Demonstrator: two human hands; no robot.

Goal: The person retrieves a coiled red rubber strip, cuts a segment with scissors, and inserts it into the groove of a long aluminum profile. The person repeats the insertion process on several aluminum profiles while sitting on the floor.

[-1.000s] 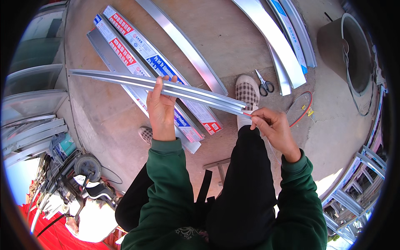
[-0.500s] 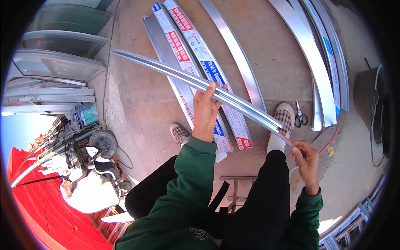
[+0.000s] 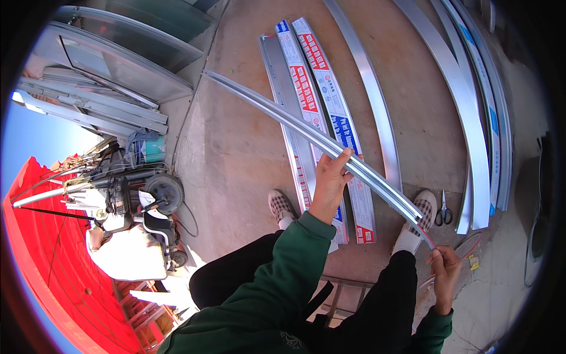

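Note:
My left hand is closed around a long silver aluminium profile, thumb on top, near its right end. The profile has lengthwise grooves and slants from the far left down to my right foot. At its near end a thin grey and red strip meets it. My right hand pinches that strip between thumb and fingers, a short way beyond the profile's end. More of the strip appears to loop behind my right hand, beside a small yellow tag. Whether the strip sits inside a groove is too small to tell.
Film-wrapped profiles lie on the floor under the held one. Bare metal profiles lie farther right. Black scissors rest by my right shoe. Framed panels lean at the left, above a wheeled scooter and red sheeting.
The view has shifted, so the scene sits lower and farther right. My left hand still grips the profile; my right hand still pinches the strip, now a little below the profile's end.

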